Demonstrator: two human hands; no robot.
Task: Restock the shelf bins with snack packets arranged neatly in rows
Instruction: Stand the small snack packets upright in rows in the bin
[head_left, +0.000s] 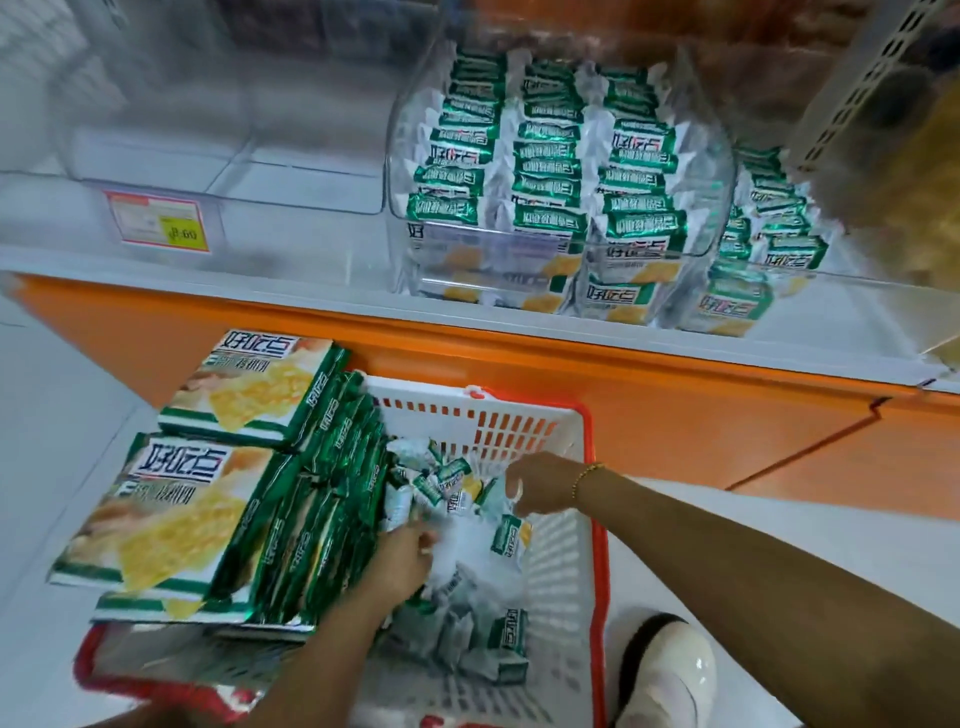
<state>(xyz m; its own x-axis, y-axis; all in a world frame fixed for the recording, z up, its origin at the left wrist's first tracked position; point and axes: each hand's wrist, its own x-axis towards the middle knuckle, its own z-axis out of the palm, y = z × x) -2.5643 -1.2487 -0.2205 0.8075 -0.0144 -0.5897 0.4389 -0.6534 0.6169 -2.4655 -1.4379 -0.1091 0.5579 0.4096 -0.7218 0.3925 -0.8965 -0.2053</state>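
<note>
There is one camera, worn on my head. It looks forward and steeply down, close above my left hand (402, 558) and right hand (540, 486) in the basket (598, 519). The shelf (311, 291) lies beyond my hands, farther from the camera.

Left forearm (322, 639): bare, enters from the lower edge and angles up and to the right. Left hand (400, 564): palm down, back toward the camera, fingers (425, 540) curled downward and blurred. Whether they close on anything cannot be determined.

Right forearm (753, 566): bare, enters from the lower right corner and extends up and to the left, nearly straight. A gold bracelet (587, 475) sits on the right wrist. Right hand (540, 483): farther forward than the left, knuckles up, fingers bent down toward the left hand. Its grip is likewise not discernible.

The hands are near each other, not touching.
</note>
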